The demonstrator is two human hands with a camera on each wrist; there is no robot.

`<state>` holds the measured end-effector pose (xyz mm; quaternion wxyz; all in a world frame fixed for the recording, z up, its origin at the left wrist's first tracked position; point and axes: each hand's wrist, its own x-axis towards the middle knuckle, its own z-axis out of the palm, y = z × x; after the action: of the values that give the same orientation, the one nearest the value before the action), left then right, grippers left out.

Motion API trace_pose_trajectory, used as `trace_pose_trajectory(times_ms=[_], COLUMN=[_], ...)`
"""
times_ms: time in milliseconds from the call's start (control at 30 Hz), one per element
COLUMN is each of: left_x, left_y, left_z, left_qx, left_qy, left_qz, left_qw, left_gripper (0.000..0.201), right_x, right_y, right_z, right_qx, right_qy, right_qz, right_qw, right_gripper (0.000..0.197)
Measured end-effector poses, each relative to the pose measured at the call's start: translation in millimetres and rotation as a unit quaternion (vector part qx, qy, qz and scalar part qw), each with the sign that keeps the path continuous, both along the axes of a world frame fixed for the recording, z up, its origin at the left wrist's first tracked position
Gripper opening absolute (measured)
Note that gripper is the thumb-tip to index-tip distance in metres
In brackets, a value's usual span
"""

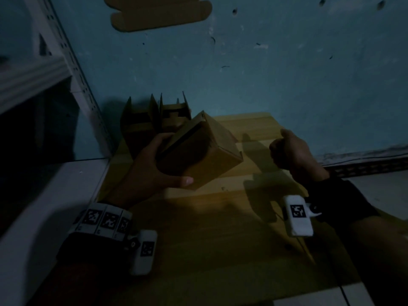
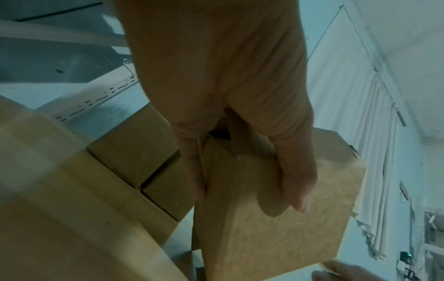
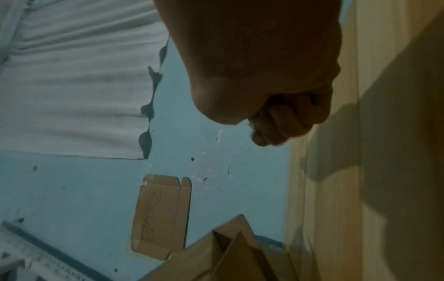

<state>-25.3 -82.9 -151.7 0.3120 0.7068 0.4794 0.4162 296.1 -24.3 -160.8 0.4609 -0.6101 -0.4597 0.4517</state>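
Note:
My left hand (image 1: 163, 164) grips a closed brown cardboard box (image 1: 212, 151) and holds it tilted above the wooden table (image 1: 220, 228). In the left wrist view the thumb (image 2: 295, 176) lies across one face of the box (image 2: 276, 228) and the fingers wrap its other side. My right hand (image 1: 291, 151) hovers to the right of the box, apart from it, fingers curled into a fist with nothing in it. The right wrist view shows those curled fingers (image 3: 286, 121) above the table edge.
Two open cardboard boxes (image 1: 154, 120) with raised flaps stand at the table's back left corner against the blue wall. A flat cardboard piece (image 1: 161, 14) is stuck on the wall. A white slotted metal shelf post (image 1: 72, 69) rises at the left. A white curtain (image 2: 348, 114) hangs to the right.

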Motion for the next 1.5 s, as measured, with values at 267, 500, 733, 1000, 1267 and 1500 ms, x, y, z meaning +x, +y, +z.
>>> trace_pose_trajectory(times_ms=[267, 500, 733, 1000, 1267, 1500], left_x=[-0.1, -1.4, -2.6, 1.8, 7.2, 3.1], left_y=[0.0, 1.8, 3.0, 2.4, 5.1, 4.9], left_z=[0.5, -1.1, -3.0, 0.9, -3.1, -1.9], left_qx=[-0.012, -0.025, -0.028, -0.011, 0.027, -0.055], left_qy=[-0.014, -0.014, -0.017, -0.007, -0.007, -0.154], left_qz=[-0.004, -0.005, -0.001, -0.007, -0.012, -0.031], left_qw=[1.0, 1.0, 0.999, 1.0, 1.0, 0.986], left_gripper=[0.096, 0.102, 0.1, 0.105, 0.112, 0.074], right_x=[20.4, 30.4, 50.1, 20.0, -32.7, -49.1], right_y=[-4.0, -1.3, -1.8, -15.3, -26.9, -25.8], right_z=[2.4, 0.7, -1.1, 24.0, 21.6, 10.2], right_qx=[-0.045, -0.107, -0.141, 0.012, 0.131, 0.105], right_qy=[-0.122, -0.335, -0.445, -0.263, -0.098, -0.043], right_qz=[0.012, 0.11, 0.141, 0.04, 0.126, 0.218], right_qw=[0.991, 0.93, 0.873, 0.964, 0.979, 0.969], right_gripper=[0.048, 0.022, 0.01, 0.07, 0.065, 0.084])
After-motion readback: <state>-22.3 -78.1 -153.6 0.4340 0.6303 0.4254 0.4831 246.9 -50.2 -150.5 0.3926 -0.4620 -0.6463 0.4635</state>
